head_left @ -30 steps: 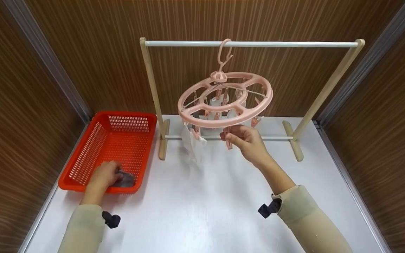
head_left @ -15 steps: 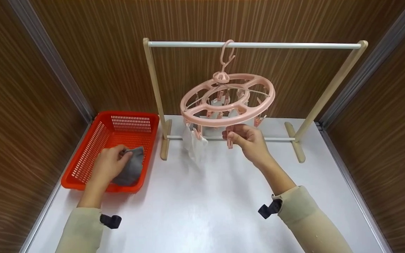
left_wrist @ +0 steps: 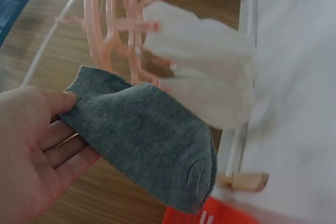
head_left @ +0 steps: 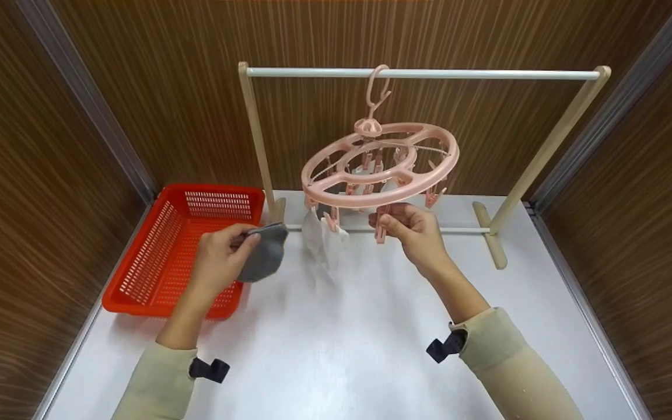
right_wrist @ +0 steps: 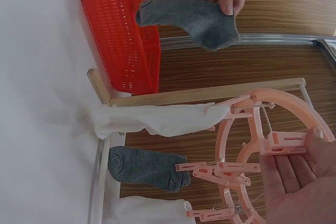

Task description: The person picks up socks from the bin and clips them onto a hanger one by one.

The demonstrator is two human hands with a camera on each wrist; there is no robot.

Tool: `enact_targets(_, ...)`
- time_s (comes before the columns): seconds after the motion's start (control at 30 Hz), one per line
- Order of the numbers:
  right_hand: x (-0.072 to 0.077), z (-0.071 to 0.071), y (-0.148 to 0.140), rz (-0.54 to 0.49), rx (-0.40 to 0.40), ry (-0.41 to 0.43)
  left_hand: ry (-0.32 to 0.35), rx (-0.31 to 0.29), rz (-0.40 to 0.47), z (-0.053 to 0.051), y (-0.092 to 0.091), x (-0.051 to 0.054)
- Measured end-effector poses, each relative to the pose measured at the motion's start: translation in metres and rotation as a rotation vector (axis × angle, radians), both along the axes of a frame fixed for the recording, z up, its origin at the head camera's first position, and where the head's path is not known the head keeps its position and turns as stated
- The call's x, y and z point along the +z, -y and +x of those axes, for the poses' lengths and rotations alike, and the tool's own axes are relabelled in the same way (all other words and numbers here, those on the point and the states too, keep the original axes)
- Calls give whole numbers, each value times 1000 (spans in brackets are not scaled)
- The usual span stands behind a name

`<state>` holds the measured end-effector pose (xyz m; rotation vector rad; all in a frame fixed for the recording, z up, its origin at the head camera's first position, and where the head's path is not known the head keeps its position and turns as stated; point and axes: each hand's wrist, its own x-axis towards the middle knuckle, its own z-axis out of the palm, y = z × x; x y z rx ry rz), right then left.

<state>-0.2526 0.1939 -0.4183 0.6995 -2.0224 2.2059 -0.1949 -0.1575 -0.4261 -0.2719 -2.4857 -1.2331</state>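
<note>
My left hand (head_left: 216, 259) pinches a grey sock (head_left: 265, 256) by its cuff, just right of the basket. In the left wrist view the sock (left_wrist: 142, 135) hangs toe-down from thumb and fingers. With thumb and fingers, my right hand (head_left: 420, 239) holds a pink clothespin (right_wrist: 286, 142) under the near rim of the round pink hanger (head_left: 365, 201). No cloth shows in that clothespin. Other clothespins on the hanger hold a white sock (right_wrist: 163, 119), a second grey sock (right_wrist: 149, 169) and another white sock (right_wrist: 152, 211).
The hanger hooks over the white bar (head_left: 487, 74) of a drying rack with wooden legs (head_left: 537, 157). A red plastic basket (head_left: 164, 233) stands on the white table (head_left: 336, 350) at left. Wood-patterned walls (head_left: 651, 233) close in the back and sides.
My left hand has lifted the grey sock up out of the red basket and moved it right, towards the hanger. My right hand stays on the clothespin.
</note>
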Motion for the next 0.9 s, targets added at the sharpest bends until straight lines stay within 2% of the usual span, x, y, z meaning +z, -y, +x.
enact_targets(0.13, 2, 0, 2, -4, -12, 2, 12, -56, 26, 0, -21, 4)
enact_targets(0.3, 4, 1, 4, -24, -18, 8, 27, -114, 14, 0, -46, 3)
enact_targets(0.43, 4, 1, 6, -54, -18, 23, -6, -140, 5, -1, -63, 2)
enact_targets(0.6, 4, 1, 6, -87, -6, 36, -81, -171, -29, -4, -83, 1)
enact_targets(0.77, 3, 2, 6, -107, 0, 38, -86, -221, -50, -7, -102, 0)
enact_targets(0.9, 4, 3, 7, -112, 3, 30, -94, -231, -60, -9, -114, -1)
